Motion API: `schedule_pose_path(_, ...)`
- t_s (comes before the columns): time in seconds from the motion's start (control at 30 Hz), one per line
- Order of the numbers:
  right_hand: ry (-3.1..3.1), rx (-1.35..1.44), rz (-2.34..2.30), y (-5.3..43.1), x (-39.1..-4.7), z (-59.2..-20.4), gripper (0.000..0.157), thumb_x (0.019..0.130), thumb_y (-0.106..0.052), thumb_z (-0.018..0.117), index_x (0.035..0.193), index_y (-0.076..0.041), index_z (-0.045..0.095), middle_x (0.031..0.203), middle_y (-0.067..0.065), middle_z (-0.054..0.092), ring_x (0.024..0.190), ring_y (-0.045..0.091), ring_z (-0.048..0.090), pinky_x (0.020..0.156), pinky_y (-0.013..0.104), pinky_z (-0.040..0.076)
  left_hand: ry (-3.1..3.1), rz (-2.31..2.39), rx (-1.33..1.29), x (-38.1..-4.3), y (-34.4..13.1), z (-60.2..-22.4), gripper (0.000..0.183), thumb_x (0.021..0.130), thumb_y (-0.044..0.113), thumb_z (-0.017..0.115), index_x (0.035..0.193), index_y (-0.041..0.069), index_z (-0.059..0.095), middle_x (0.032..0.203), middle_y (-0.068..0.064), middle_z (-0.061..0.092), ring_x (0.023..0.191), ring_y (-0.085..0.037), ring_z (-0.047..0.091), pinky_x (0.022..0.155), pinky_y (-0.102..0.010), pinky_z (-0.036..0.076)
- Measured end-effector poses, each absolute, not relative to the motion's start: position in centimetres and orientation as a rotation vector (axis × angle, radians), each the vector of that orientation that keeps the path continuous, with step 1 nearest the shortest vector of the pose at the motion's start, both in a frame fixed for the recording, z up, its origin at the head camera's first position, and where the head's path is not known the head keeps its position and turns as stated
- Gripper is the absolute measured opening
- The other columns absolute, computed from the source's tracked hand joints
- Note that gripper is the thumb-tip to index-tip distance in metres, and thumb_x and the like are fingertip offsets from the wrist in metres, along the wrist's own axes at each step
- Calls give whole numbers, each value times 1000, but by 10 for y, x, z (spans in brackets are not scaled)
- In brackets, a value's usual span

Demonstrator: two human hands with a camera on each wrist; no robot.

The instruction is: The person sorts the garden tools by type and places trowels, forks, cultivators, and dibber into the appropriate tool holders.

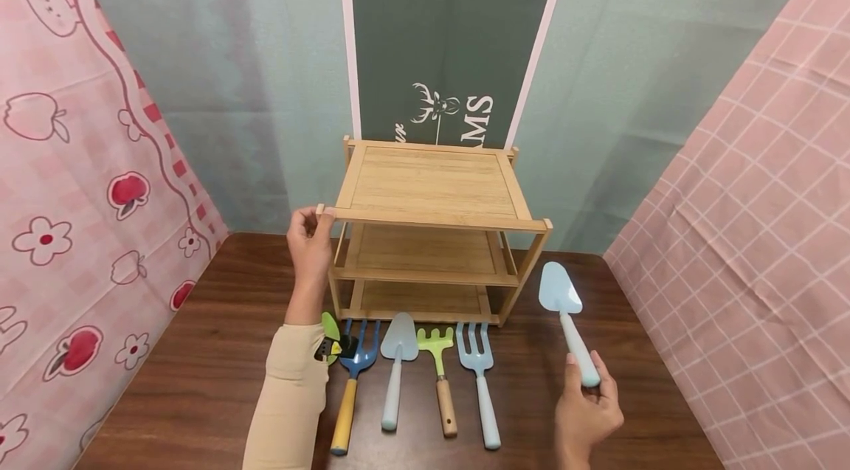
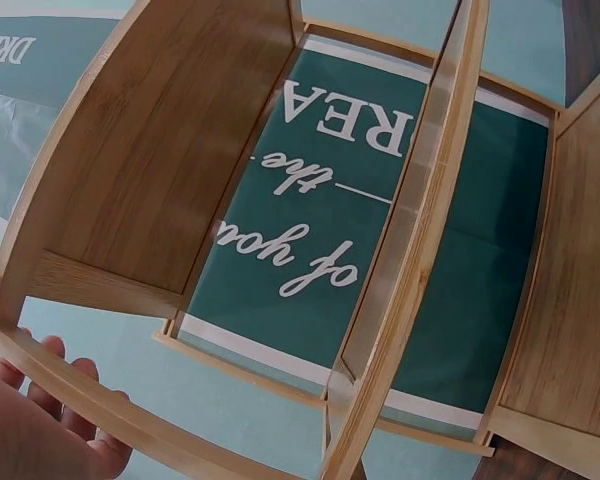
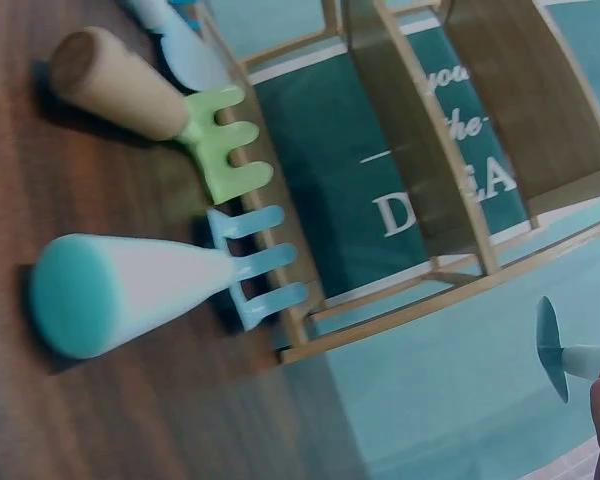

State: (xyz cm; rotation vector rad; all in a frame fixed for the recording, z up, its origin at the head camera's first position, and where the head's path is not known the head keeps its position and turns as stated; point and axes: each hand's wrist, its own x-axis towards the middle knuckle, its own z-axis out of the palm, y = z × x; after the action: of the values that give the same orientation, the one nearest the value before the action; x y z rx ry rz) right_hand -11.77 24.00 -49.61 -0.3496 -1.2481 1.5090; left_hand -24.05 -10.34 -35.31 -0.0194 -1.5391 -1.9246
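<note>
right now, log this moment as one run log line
left hand: grips rack, front left top corner | right hand: holds trowel by handle | table: blue fork, second trowel, green rake, pale fork

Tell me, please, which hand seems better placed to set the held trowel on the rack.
Probably the right hand: it holds the pale-blue trowel close to the wooden rack, while the left hand grips the rack's near left corner.

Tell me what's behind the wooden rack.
Behind the wooden rack hangs a teal cloth with a dark panel bearing a deer head and white lettering. The wrist views show more lettering between the shelves; parts the boards cover cannot be seen.
</note>
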Motion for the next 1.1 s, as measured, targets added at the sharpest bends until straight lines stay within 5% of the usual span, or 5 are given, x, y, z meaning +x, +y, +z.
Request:
schedule_pose_path(0.43, -1067, -210, 1523, 231, -123, -451, 30, 69, 16, 72, 98, 18, 62, 100, 25, 62, 89, 25, 63, 76, 25, 49, -1554, -1902, -48, -241, -105, -354, 11, 89, 0, 56, 90, -8, 49, 76, -4, 42, 72, -13, 39, 68, -26, 32)
schedule_pose_path(1.1, -1071, -99, 1512, 232, -143, -426, 31, 69, 14, 73, 98, 17, 63, 102, 29, 60, 86, 27, 64, 75, 27, 50, -1540, -1953, -51, -242, -106, -357, 7, 89, 1, 56, 88, 1, 49, 77, -4, 40, 72, -12, 39, 70, -27, 33)
